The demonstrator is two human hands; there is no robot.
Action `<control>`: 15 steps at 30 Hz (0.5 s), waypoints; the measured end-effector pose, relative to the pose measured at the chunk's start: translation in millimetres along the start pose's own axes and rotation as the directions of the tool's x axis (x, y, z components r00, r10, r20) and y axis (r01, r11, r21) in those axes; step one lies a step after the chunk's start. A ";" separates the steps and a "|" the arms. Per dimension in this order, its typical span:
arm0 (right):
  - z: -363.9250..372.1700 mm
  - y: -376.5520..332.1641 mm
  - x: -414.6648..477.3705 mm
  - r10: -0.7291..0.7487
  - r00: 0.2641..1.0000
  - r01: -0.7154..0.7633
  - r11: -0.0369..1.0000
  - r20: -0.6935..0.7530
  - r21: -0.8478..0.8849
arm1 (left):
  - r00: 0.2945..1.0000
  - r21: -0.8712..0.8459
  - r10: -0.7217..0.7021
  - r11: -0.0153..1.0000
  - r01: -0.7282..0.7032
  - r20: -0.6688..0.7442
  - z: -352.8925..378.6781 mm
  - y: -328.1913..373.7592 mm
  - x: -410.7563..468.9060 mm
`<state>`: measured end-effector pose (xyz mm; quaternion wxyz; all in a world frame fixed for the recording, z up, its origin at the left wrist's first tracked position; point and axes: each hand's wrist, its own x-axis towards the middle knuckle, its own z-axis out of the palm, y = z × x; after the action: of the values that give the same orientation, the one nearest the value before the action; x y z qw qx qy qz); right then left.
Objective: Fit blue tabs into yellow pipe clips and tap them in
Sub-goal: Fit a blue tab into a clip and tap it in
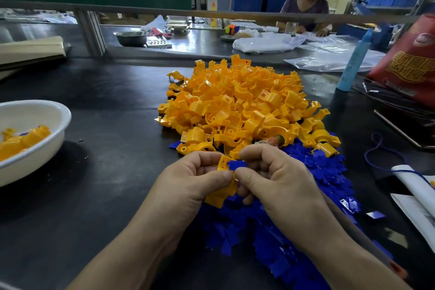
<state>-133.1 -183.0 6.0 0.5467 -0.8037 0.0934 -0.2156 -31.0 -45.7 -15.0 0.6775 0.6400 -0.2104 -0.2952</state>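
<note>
Dark table (106, 195): work surface, all items below sit on it

Pile of yellow clips (240, 106): loose heap, centre of table, beyond the hands

Heap of blue tabs (259, 231): spread flat on the near side of the yellow pile, touching its edge, running under and to the right of both hands

White bowl (35, 148): left edge of table, well apart from the piles; several yellow clips inside

Left hand (188, 181): fingers and thumb curled round one yellow clip (222, 163), holding it above the blue heap

Right hand (277, 179): fingers curled, thumb and forefinger pinching one blue tab (237, 165)

Blue tab lies against the upper end of the held clip, touching it, between the two hands; cannot tell how far it is seated
</note>
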 end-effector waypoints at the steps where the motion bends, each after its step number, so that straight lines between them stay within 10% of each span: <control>1: -0.2 0.2 0.1 0.007 1.000 -0.007 1.000 -0.006 0.001 | 1.000 0.001 0.003 1.000 -0.003 -0.005 0.4 -0.2 -0.2; 15: 4.9 2.5 -0.8 0.067 0.998 -0.063 0.984 -0.021 0.168 | 0.994 -0.008 0.085 0.996 -0.086 -0.071 10.9 0.5 -5.7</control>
<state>-131.4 -179.6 1.9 0.6175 -0.7488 0.1083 -0.2153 -42.3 -50.0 -13.0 0.6999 0.6367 -0.2119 -0.2445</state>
